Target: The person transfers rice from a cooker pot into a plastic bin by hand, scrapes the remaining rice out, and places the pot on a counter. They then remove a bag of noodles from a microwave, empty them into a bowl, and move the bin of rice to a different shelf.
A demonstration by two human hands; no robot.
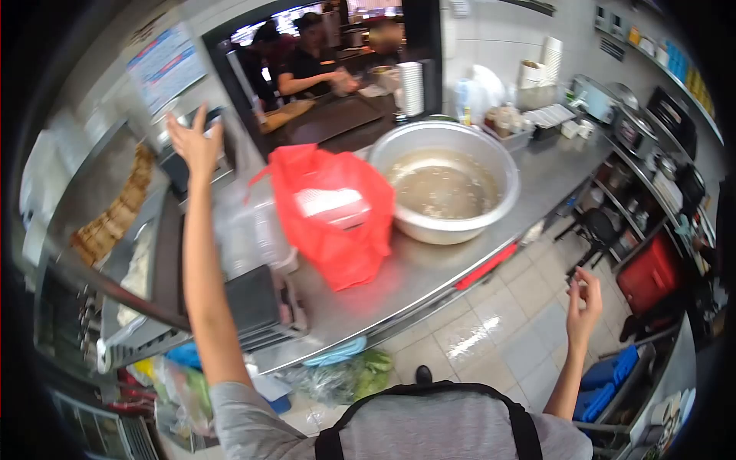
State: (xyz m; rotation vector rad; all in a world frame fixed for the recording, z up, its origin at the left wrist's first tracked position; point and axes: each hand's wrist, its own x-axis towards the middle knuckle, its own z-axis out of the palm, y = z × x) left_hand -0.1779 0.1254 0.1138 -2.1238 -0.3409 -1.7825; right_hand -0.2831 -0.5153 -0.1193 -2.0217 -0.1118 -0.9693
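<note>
Left hand (195, 142): lifted up high, fingers spread wide, nothing held in it.
Dark box (178, 170): right behind the left hand, just under the fingers. I cannot tell if the hand touches it.
Right hand (584, 300): up in the air above the floor tiles, fingers bent a little, thumb close to the first finger, nothing held in it.
Clear bag (244, 226): below the left hand, just beside the arm.
Red bag (337, 245): lower than the left hand and off to its right, just beside the clear bag. A white box (331, 205) sits inside it.
Big metal bowl (460, 230): past the red bag, well apart from the left hand, with brown water in it.
Counter (429, 272): shiny metal, between the two hands, under the bags and the bowl.
Red bin (650, 276): on the floor, near the right hand, on its right side.
Other person (307, 65): far beyond the left hand, behind the window, in a dark shirt.
</note>
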